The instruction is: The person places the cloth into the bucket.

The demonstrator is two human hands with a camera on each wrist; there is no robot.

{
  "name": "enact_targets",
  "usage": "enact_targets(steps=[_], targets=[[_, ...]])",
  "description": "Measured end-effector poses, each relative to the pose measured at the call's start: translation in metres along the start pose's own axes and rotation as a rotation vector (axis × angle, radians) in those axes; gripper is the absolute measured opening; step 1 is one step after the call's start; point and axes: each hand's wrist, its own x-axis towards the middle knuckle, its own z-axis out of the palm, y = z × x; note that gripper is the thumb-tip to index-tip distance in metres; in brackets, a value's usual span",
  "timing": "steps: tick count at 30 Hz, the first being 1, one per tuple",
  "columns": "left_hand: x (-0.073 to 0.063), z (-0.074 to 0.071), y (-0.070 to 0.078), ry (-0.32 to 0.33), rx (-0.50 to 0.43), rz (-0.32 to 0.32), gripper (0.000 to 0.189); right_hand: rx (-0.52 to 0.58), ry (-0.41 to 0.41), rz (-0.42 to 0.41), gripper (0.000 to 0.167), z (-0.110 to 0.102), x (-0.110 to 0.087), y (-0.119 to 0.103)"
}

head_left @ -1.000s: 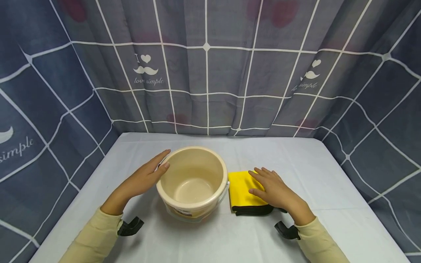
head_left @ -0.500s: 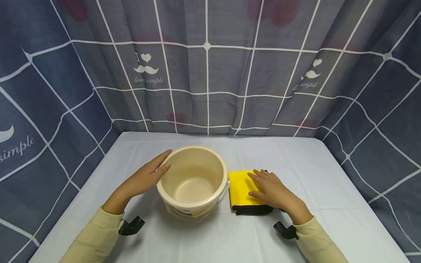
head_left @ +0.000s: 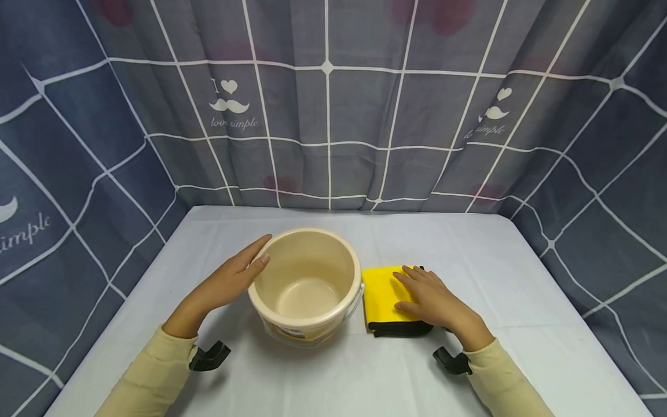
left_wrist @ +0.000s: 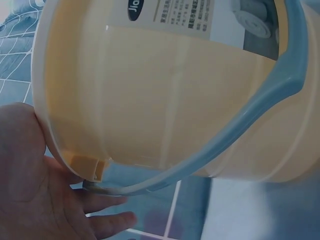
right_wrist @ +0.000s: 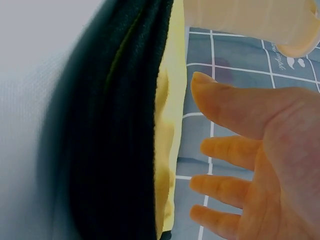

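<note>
A cream plastic bucket (head_left: 308, 315) stands upright on the table, its mouth tipped into view and nothing inside. My left hand (head_left: 223, 288) lies at the left of its rim, thumb over the edge and straight fingers along the outside. In the left wrist view those fingers (left_wrist: 107, 225) spread beneath the rim, beside the end of the grey-blue handle (left_wrist: 220, 145). To the bucket's right is a folded yellow cloth (head_left: 383, 295) with black edging. Over its right part is my right hand (head_left: 429, 298), palm down. The right wrist view shows its fingers (right_wrist: 225, 187) straight and apart, holding nothing.
A white cloth covers the table (head_left: 333, 382). Dark grid-patterned curtains (head_left: 359, 116) hang behind it and at both sides. A black wrist mount (head_left: 210, 356) sits below the left hand, another mount (head_left: 451, 361) below the right.
The head view has tilted slightly, shifting the whole scene a little upward. My hands, the bucket and the cloth keep their places relative to each other.
</note>
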Motion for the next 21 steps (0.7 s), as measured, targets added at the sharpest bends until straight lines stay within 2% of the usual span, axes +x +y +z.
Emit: enact_targets(steps=[7, 16, 21], targets=[[-0.0001, 0.0033, -0.0034, 0.007, -0.03, -0.004, 0.061, 0.02, -0.002, -0.026, 0.067, 0.0028, 0.0, 0.0034], [-0.0017, 0.0056, -0.0041, 0.002, -0.066, -0.021, 0.061, 0.029, -0.019, -0.017, 0.067, 0.0061, 0.0001, 0.0044], [-0.0012, 0.0055, -0.0045, 0.002, -0.08, -0.027, 0.061, 0.072, -0.031, 0.006, 0.066, 0.0067, 0.0005, 0.0044]])
